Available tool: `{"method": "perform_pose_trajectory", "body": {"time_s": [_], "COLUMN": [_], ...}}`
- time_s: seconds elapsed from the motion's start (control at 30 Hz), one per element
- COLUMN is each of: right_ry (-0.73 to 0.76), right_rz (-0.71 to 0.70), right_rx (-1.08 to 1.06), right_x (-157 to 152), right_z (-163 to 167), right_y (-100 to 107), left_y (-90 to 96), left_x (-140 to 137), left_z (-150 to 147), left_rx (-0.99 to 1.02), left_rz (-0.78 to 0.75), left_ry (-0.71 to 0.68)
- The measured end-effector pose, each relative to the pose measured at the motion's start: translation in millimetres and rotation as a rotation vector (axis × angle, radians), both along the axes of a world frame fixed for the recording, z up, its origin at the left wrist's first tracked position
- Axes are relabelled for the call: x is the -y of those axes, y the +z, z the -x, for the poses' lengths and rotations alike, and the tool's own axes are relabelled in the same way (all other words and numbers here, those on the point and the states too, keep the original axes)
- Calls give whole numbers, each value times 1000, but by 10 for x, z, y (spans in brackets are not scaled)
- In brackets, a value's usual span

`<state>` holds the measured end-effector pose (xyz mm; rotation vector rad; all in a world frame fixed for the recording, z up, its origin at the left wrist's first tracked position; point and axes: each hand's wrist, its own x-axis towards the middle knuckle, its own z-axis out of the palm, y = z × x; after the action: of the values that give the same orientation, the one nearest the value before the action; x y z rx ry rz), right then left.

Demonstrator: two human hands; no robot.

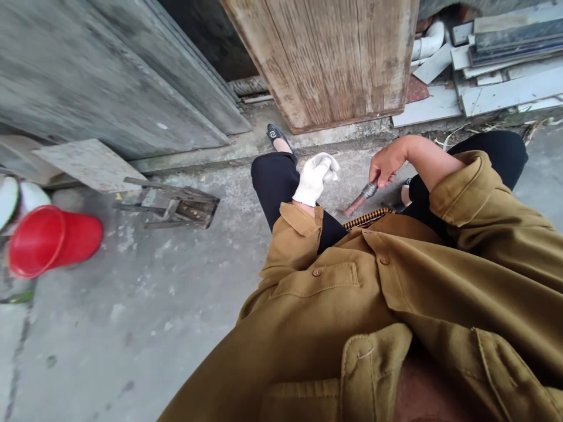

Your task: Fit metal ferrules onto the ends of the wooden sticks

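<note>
My left hand [314,179] wears a white knitted glove and hangs above my left knee. Its fingers are curled in, and whatever they may hold is hidden. Bare, my right hand [390,163] is closed around a tool with a wooden handle [355,205]. The reddish-brown handle points down and back toward my body, and a grey band [369,190] is wound around it close to my fingers. The rest of the tool is hidden, so its kind does not show. A gap of bare concrete separates my two hands.
A weathered wooden board [325,64] stands ahead on a low ledge. To its right lie stacked tiles and planks [505,76] and a white pipe elbow [433,41]. On the left are an overturned wooden stool [185,205], a red bucket [79,237] and grey door panels [109,76].
</note>
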<state>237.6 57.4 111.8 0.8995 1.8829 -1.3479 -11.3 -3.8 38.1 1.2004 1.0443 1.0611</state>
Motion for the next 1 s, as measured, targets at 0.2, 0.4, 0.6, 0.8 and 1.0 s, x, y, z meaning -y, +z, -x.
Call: {"method": "perform_pose_trajectory", "body": {"time_s": [0.2,0.4,0.6,0.8,1.0], "right_ry": [-617,-649,-50,90,-320], "right_rz": [-201,-757,-707,-111,-322], "right_rx": [-746,-181,239,-6,-521], "right_x": [-122,-301,-51,9,-61], "right_z": [-432,-450,-144,-148,-408], "right_y": [251,-154,-413,-196,172], "left_y": [-90,-163,-53,-56,-316], "left_x": [5,222,181,20,182], "left_z": [-188,-505,-413,-133,-390], "left_rx": [-194,-331,-335,-281,-279], "left_rz": [45,80,34,49,88], "left_ry": [-87,-412,-346,-138,-293]}}
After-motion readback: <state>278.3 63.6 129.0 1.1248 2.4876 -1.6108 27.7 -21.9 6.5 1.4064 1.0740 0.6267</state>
